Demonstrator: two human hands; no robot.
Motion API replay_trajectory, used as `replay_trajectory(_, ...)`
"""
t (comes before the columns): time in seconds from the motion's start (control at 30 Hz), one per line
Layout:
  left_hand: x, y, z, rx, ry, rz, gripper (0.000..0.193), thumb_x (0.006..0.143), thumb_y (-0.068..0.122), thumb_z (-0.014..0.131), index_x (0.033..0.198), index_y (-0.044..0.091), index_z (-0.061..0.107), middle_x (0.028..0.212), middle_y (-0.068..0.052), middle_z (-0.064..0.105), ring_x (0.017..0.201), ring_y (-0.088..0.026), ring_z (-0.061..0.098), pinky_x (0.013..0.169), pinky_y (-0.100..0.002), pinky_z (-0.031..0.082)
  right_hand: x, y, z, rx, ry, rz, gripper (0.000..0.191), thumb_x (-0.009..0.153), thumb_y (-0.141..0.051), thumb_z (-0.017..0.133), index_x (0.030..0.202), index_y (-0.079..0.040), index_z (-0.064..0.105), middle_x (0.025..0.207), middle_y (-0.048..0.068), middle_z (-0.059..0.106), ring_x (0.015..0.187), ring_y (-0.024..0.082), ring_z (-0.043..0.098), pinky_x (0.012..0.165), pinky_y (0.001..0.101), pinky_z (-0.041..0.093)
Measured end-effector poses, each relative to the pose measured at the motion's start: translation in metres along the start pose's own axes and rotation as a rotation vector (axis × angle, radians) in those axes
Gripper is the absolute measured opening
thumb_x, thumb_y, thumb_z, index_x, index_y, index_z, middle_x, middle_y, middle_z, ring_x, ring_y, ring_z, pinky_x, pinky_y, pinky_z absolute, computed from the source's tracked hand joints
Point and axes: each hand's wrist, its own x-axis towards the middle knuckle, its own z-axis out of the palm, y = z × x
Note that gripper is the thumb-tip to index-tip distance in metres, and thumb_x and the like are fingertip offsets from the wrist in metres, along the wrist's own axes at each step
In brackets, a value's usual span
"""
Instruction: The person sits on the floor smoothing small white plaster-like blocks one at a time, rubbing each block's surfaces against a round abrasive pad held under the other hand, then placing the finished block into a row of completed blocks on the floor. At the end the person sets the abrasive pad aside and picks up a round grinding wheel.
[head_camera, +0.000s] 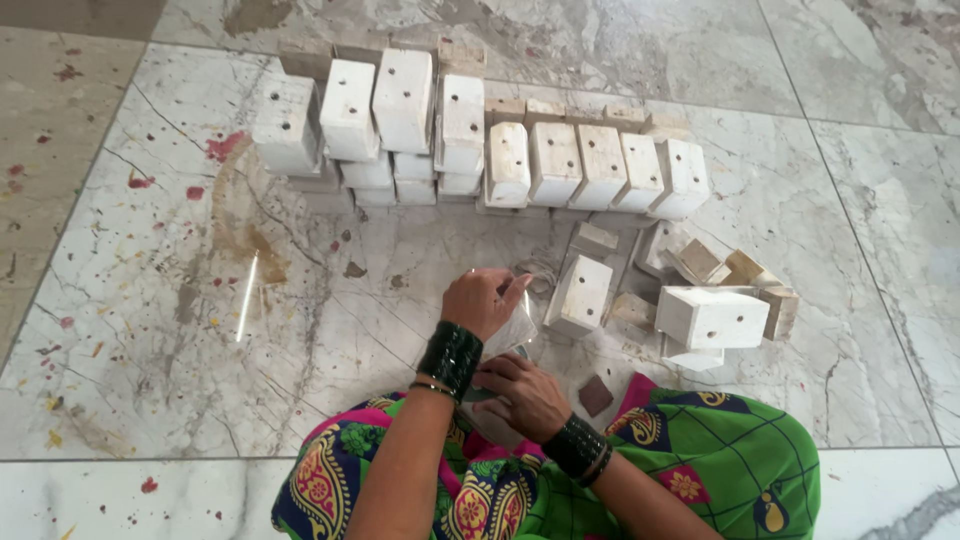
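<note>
Marble floor (180, 300), paint-flecked, under rows of white wooden blocks (555, 165)

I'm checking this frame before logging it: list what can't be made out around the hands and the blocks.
- Head view: the pale block in both hands is mostly covered by the left hand and right hand.
- Back row of blocks is hidden behind the stacked white blocks.
- Small dark piece is too small to identify.

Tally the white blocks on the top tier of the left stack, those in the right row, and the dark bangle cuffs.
Top-tier white blocks of left stack: 4
White blocks in right row: 5
Dark bangle cuffs: 2
Total: 11
</note>
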Motion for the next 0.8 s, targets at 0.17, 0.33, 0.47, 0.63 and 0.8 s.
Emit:
replay_trajectory(0.17, -0.016, -0.006, -0.009, -0.282, 0.083, -0.037, 0.033, 0.094, 0.041, 0.067, 0.104, 0.010, 0.075, 0.084, -0.013, 0.075, 0.082, -0.031, 0.075, 0.071, -0.042, 0.059, 0.007, 0.004, 0.016, 0.003, 0.002, 0.100, 0.039, 0.086, -0.044, 0.074, 0.115, -0.017, 0.074, 0.127, 0.003, 0.067, 0.118, 0.028, 0.060, 0.086, 0.0426, 0.054)
replay_trajectory(0.33, -0.043, -0.008, -0.011, -0.241, 0.007, -0.001, 0.078, 0.077, 0.031, 0.083, 0.143, 0.012, 0.048, 0.124, -0.022, 0.063, 0.113, -0.040, 0.064, 0.092, -0.047, 0.052, 0.011, 0.010, 0.031, -0.044, -0.001, 0.148, 0.033, 0.088, -0.043, 0.073, 0.112, -0.020, 0.077, 0.123, 0.003, 0.069, 0.116, 0.028, 0.062, 0.091, 0.0441, 0.054)
replay_trajectory(0.47, -0.065, -0.004, -0.005, -0.189, -0.027, 0.069, 0.110, 0.068, 0.017, 0.087, 0.158, 0.021, 0.024, 0.152, -0.024, 0.043, 0.130, -0.043, 0.051, 0.099, -0.048, 0.049, 0.003, 0.012, 0.028, -0.033, -0.020, 0.198, 0.028, 0.089, -0.041, 0.071, 0.108, -0.022, 0.079, 0.123, 0.004, 0.070, 0.116, 0.027, 0.064, 0.092, 0.0434, 0.054)
replay_trajectory(0.63, -0.068, -0.009, 0.001, -0.225, -0.039, 0.029, 0.100, 0.074, 0.009, 0.083, 0.157, 0.032, 0.031, 0.152, -0.013, 0.051, 0.132, -0.038, 0.056, 0.101, -0.044, 0.052, -0.010, 0.012, 0.009, -0.035, 0.079, 0.107, 0.031, 0.088, -0.043, 0.072, 0.109, -0.021, 0.079, 0.125, 0.003, 0.071, 0.124, 0.029, 0.060, 0.092, 0.0433, 0.053)
replay_trajectory(0.8, -0.066, -0.019, 0.000, -0.304, -0.026, 0.072, 0.096, 0.074, 0.006, 0.083, 0.155, 0.029, 0.036, 0.150, -0.013, 0.053, 0.133, -0.037, 0.056, 0.103, -0.043, 0.052, -0.003, 0.015, 0.001, -0.086, 0.154, 0.031, 0.031, 0.089, -0.042, 0.071, 0.110, -0.020, 0.079, 0.127, 0.003, 0.071, 0.126, 0.030, 0.059, 0.097, 0.0430, 0.051)
